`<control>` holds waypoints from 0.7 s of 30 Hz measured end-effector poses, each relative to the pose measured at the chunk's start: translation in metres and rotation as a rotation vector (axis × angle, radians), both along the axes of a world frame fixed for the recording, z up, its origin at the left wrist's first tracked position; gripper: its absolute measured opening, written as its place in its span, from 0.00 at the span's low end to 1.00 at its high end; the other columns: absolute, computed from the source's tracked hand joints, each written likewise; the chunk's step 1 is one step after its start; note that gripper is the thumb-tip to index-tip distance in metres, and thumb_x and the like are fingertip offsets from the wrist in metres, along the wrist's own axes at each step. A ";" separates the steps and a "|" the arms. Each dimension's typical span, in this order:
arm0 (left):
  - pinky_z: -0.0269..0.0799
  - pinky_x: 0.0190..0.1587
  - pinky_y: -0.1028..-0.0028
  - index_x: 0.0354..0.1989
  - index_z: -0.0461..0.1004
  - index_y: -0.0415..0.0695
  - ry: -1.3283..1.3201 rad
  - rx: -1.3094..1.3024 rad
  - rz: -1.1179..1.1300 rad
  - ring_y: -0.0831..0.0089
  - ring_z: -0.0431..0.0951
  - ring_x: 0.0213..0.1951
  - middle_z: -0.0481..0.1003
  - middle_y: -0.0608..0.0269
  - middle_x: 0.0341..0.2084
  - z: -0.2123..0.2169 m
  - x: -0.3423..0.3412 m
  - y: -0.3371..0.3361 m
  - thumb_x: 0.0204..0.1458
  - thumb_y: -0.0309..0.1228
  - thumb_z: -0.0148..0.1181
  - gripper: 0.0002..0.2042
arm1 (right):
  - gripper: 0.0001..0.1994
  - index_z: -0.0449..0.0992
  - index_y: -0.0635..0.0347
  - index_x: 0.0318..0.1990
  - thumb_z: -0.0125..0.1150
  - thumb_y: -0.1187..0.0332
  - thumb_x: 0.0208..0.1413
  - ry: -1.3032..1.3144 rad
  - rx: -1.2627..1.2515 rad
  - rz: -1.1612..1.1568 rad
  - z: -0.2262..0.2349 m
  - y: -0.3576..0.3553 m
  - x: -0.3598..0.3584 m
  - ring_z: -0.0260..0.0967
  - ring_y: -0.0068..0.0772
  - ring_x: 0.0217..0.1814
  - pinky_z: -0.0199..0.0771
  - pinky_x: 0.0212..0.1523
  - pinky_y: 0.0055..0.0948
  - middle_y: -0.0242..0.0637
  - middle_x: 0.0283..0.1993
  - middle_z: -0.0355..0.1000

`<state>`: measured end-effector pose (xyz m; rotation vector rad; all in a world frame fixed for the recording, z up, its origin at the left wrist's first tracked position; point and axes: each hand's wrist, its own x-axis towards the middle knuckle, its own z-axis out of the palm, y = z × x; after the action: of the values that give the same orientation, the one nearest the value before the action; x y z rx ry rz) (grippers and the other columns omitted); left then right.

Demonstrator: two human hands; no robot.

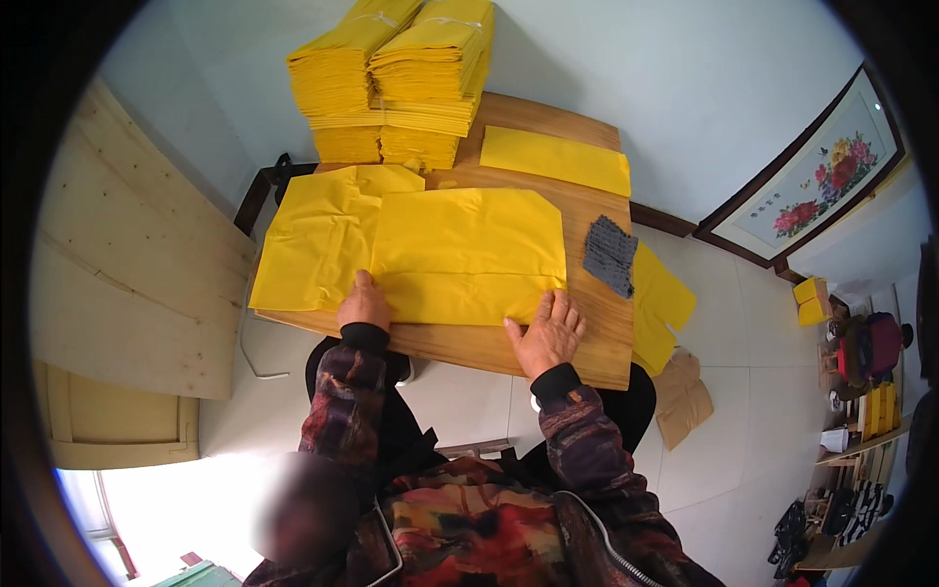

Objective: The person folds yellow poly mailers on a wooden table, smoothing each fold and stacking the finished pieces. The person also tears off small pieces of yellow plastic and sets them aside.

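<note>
Both hands (364, 305) (548, 333) press the yellow sheet's (469, 254) near edge.

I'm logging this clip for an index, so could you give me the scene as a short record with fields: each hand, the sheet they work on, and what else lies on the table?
left hand: flat on the near edge of the yellow sheets
right hand: fingers spread, at the near right corner of the top yellow sheet
under sheet: creased yellow paper, sticking out to the left
table: small, wooden
far side: stacks of yellow paper; single folded yellow piece
right edge: grey cloth
</note>
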<state>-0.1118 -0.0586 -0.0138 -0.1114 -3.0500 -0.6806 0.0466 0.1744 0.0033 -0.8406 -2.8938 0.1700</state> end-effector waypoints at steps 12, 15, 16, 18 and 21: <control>0.43 0.68 0.57 0.66 0.57 0.49 0.178 -0.073 -0.785 0.63 0.49 0.70 0.52 0.62 0.69 -0.008 0.082 0.083 0.51 0.48 0.58 0.34 | 0.40 0.60 0.70 0.61 0.62 0.46 0.49 0.040 0.012 0.028 0.003 -0.001 0.002 0.49 0.51 0.66 0.45 0.65 0.50 0.45 0.66 0.52; 0.41 0.68 0.53 0.68 0.54 0.54 0.151 -0.143 -0.675 0.61 0.48 0.70 0.49 0.62 0.70 -0.005 0.068 0.049 0.50 0.51 0.57 0.36 | 0.41 0.59 0.70 0.62 0.61 0.45 0.49 0.030 0.011 0.018 0.002 0.001 0.002 0.48 0.52 0.66 0.44 0.66 0.51 0.45 0.66 0.52; 0.41 0.68 0.53 0.68 0.55 0.55 0.160 -0.163 -0.678 0.61 0.49 0.70 0.50 0.62 0.69 -0.004 0.066 0.040 0.51 0.52 0.56 0.36 | 0.41 0.59 0.70 0.62 0.61 0.45 0.49 0.033 0.008 0.019 0.002 0.002 0.002 0.48 0.51 0.66 0.43 0.66 0.52 0.45 0.66 0.52; 0.42 0.68 0.52 0.68 0.55 0.57 0.177 -0.193 -0.684 0.60 0.49 0.69 0.50 0.62 0.69 -0.004 0.064 0.034 0.52 0.53 0.54 0.34 | 0.40 0.60 0.70 0.62 0.60 0.45 0.51 0.045 -0.043 0.010 0.003 -0.001 0.002 0.45 0.52 0.70 0.39 0.68 0.54 0.47 0.68 0.51; 0.42 0.68 0.51 0.68 0.54 0.57 0.175 -0.200 -0.686 0.59 0.49 0.69 0.50 0.62 0.69 -0.002 0.064 0.036 0.53 0.52 0.53 0.34 | 0.40 0.58 0.70 0.63 0.58 0.45 0.52 0.087 0.012 0.135 0.003 -0.015 -0.002 0.38 0.52 0.74 0.34 0.70 0.57 0.47 0.70 0.49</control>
<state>-0.0476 -0.0231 -0.0158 -1.1828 -2.8610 -0.3330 0.0448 0.1593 0.0066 -0.6195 -2.8668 0.1968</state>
